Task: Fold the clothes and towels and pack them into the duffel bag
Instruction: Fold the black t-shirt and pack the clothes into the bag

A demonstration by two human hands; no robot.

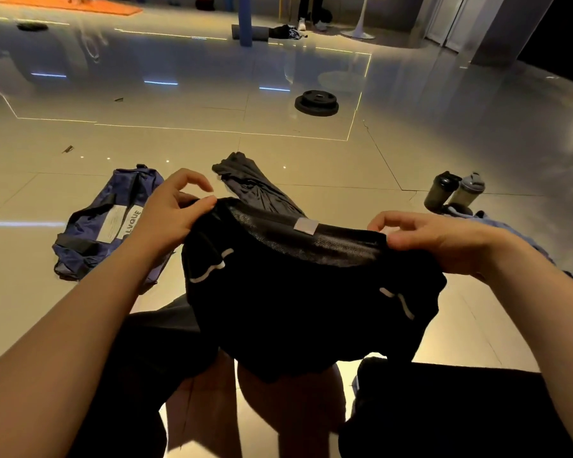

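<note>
While hands (169, 213) pinch shorts (305, 302) — glossy tiled floor (179, 153).

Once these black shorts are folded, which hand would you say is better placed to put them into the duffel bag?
Probably the left hand. The duffel bag lies on the floor just beyond and left of it, whereas the right hand, pinching the black shorts' other waistband end, would have to cross over.

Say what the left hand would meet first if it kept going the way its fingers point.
Probably the grey garment on the floor just beyond the left hand, which pinches the black shorts; depth is unclear, so it might pass above it.
</note>
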